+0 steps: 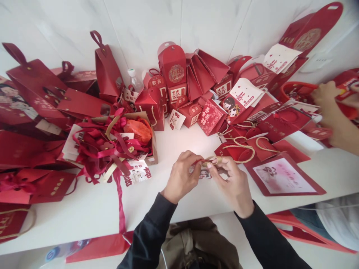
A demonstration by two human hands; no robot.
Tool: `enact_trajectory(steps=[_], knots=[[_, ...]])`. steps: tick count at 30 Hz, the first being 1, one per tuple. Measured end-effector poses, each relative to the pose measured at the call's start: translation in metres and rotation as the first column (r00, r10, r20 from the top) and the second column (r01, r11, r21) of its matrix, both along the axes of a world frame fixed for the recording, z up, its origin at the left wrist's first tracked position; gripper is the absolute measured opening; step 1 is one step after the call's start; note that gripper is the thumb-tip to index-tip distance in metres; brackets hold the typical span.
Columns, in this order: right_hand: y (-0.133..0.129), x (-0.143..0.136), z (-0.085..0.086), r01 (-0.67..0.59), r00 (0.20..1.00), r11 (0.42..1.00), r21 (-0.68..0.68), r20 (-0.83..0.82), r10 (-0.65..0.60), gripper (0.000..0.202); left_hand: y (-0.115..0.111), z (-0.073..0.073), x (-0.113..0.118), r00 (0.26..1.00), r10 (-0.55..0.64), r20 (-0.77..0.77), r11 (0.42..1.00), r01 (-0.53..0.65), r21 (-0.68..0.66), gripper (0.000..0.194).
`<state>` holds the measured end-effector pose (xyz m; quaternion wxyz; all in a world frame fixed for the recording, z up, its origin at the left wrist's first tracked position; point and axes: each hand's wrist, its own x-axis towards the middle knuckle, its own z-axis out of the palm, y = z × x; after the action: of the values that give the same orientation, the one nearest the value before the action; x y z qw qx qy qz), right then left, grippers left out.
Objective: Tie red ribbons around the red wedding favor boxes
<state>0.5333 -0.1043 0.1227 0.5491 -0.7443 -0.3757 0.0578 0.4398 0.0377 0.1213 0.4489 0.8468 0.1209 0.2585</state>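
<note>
My left hand [183,176] and my right hand [234,183] meet above the white table [193,203]. Between their pinched fingertips is a short strap [212,161], red on one side and tan on the other, bent into a curve. A small printed card [205,174] shows just below the strap, partly covered by my fingers. To the left, a cardboard box [153,158] overflows with magenta ribbons [92,149], more straps [123,144] and an orange plastic bag [138,130]. Another printed card [137,172] lies against its front.
Red gift boxes [176,74] crowd the wall side, with red bags [36,183] at left. Rope-handled bags [238,145] and a flat box with a pink picture [283,175] lie at right. Another person's arm [333,116] reaches toward a red basket [298,87].
</note>
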Motion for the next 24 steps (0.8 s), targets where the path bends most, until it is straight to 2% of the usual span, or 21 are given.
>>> enact_trajectory(steps=[7,13,19,24], knots=[[0.003,-0.003,-0.005,0.104,0.982,0.995,0.003,0.159,-0.103,0.012,0.002,0.0,-0.001,1.0,-0.02,-0.01,1.0,0.02,0.009,0.017],[0.005,-0.005,-0.013,0.166,0.954,0.986,0.021,0.249,-0.166,0.011,0.005,0.004,-0.004,0.996,-0.089,-0.022,0.993,0.09,0.07,0.018],[0.003,-0.004,-0.014,0.163,0.945,0.987,0.01,0.285,-0.159,0.009,0.004,-0.003,-0.002,0.998,-0.063,-0.028,0.992,0.065,0.108,0.015],[-0.001,-0.002,-0.012,0.115,0.943,0.993,-0.015,0.315,-0.105,0.007,0.003,-0.004,0.0,0.998,-0.045,-0.036,0.992,0.049,0.113,0.013]])
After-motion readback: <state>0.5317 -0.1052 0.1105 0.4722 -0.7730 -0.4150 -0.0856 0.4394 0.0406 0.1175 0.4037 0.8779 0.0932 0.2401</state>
